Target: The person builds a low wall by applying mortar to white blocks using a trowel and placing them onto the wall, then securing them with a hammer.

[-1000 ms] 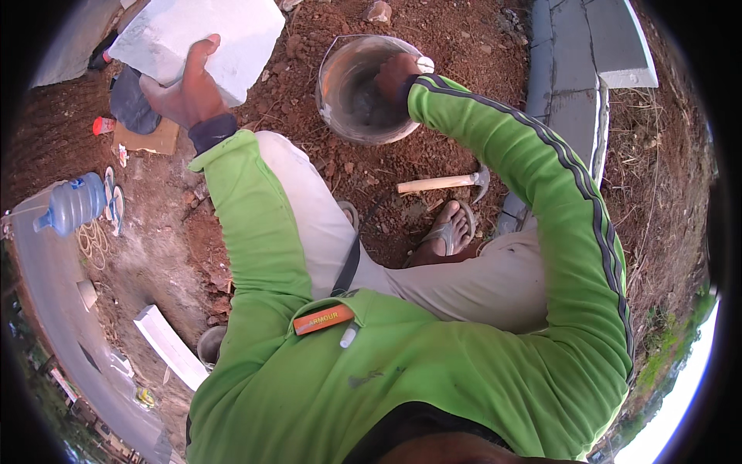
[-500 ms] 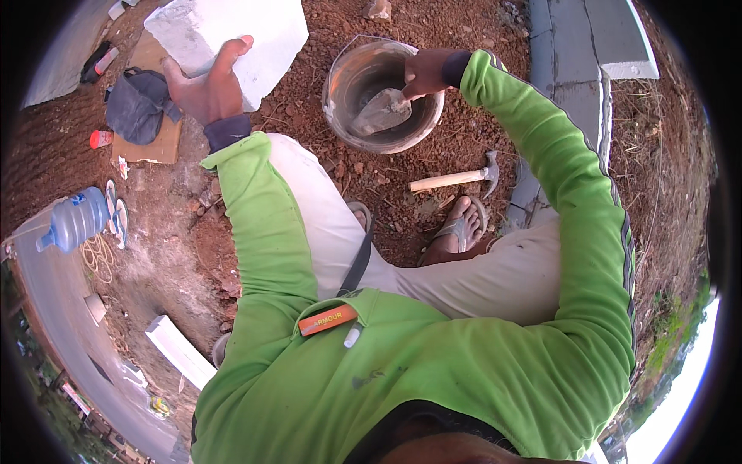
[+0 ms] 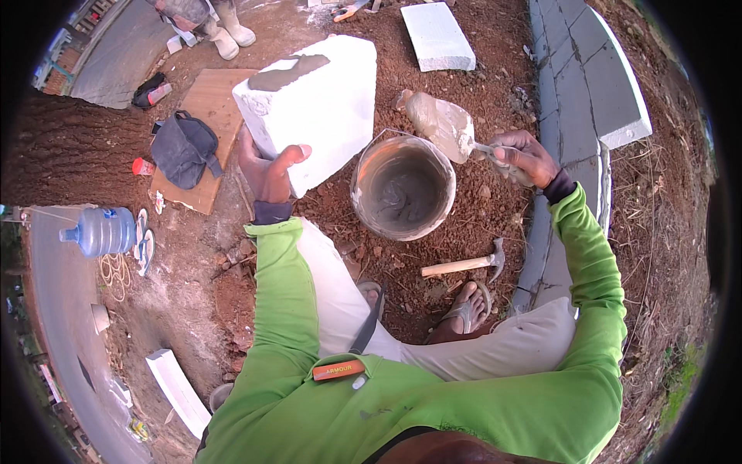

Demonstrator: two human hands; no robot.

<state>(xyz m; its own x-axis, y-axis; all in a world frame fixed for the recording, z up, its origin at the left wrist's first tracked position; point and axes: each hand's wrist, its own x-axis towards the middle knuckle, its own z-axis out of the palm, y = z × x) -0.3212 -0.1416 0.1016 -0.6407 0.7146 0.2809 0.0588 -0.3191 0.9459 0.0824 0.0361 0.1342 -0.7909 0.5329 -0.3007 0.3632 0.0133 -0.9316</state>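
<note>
My left hand (image 3: 270, 170) grips a white block (image 3: 313, 127) from its lower left side; grey wet paste (image 3: 286, 71) is smeared on its upper end. My right hand (image 3: 516, 158) is closed on the handle of a trowel (image 3: 440, 124), its blade coated with paste, raised just above and right of a bucket (image 3: 357, 182) of grey paste. A claw hammer (image 3: 456, 265) lies on the soil between the bucket and my right foot.
Another person's boots (image 3: 230, 35) stand at upper left, near a board (image 3: 216, 100) with a dark bag (image 3: 184, 151). A white slab (image 3: 437, 35) lies at top, a block wall (image 3: 564, 139) runs along the right, and a tree trunk (image 3: 77, 151) and water jug (image 3: 104, 232) are left.
My right hand has lifted the trowel out of the bucket and moved rightward. The view has shifted, showing the block lower, the slab and the boots. Paste now shows on the block.
</note>
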